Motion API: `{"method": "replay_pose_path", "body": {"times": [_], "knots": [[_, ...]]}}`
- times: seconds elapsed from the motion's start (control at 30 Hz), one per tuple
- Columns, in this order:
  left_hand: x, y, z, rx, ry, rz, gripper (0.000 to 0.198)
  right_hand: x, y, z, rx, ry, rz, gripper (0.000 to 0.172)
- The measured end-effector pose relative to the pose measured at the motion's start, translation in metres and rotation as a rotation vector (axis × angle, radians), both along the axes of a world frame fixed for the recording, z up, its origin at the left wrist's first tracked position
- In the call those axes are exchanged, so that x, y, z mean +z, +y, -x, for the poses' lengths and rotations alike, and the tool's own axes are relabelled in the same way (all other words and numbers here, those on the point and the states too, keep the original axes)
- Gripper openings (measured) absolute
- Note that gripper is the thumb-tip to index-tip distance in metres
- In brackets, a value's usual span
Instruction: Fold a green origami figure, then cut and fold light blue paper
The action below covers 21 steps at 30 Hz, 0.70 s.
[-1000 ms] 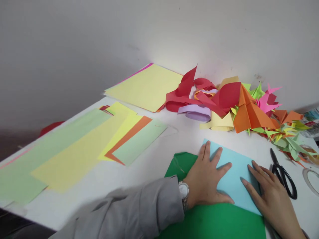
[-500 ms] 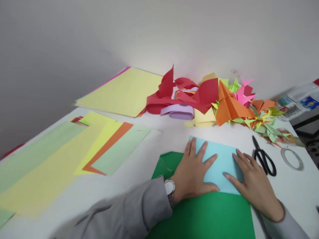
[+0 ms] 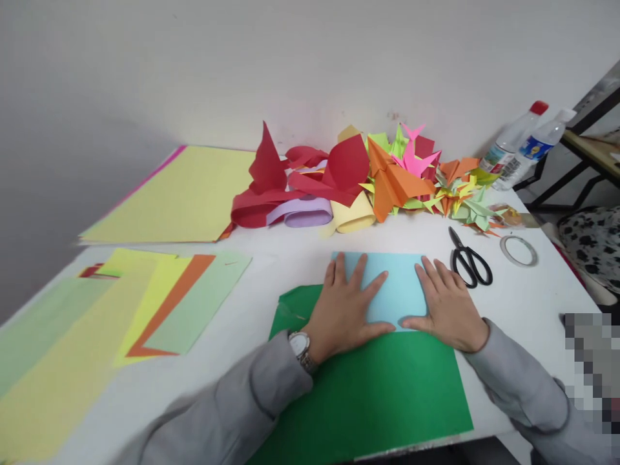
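Observation:
A light blue sheet of paper (image 3: 398, 294) lies flat, overlapping the far part of a larger green sheet (image 3: 382, 394). My left hand (image 3: 346, 307) rests on the blue sheet's left side with fingers spread, a watch on its wrist. On the right edge of the same sheet lies my right hand (image 3: 443, 307), fingers stretched out and thumb pointing inward. The two thumbs come close together near the sheet's near edge. Black-handled scissors (image 3: 469, 261) lie just beyond my right hand.
A tape roll (image 3: 519, 250) lies right of the scissors. Folded paper shapes (image 3: 402, 174) and curled red paper (image 3: 300, 187) are heaped along the wall, with two plastic bottles (image 3: 533, 145) at right. Paper strips (image 3: 194, 303) and a stack of yellow sheets (image 3: 169, 194) cover the left.
The view has shifted right and tilted, bringing both bottles and the table's near edge into sight. My right thumb has moved closer to the left one; both hands stay on the blue sheet.

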State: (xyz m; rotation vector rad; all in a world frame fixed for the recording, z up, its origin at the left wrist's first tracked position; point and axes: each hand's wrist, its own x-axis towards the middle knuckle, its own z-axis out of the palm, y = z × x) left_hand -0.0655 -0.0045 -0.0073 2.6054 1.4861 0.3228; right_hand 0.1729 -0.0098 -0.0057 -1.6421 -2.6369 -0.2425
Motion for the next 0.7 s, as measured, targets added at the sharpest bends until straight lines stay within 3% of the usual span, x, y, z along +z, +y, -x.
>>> {"method": "replay_pose_path", "body": {"times": [0.33, 0.53, 0.6, 0.7], "knots": [[0.0, 0.0, -0.001, -0.009, 0.067, -0.007, 0.093, 0.007, 0.001, 0.005, -0.097, 0.027, 0.18, 0.111], [-0.001, 0.0, -0.003, -0.009, 0.088, -0.013, 0.094, 0.02, 0.0, 0.024, -0.129, 0.048, 0.091, 0.099], [-0.002, 0.0, -0.003, -0.008, 0.097, -0.02, 0.093, 0.022, -0.001, 0.035, -0.104, 0.079, 0.04, 0.098], [-0.001, 0.0, -0.004, -0.017, 0.116, -0.025, 0.091, 0.019, -0.001, 0.051, 0.052, 0.129, 0.02, 0.09]]}}
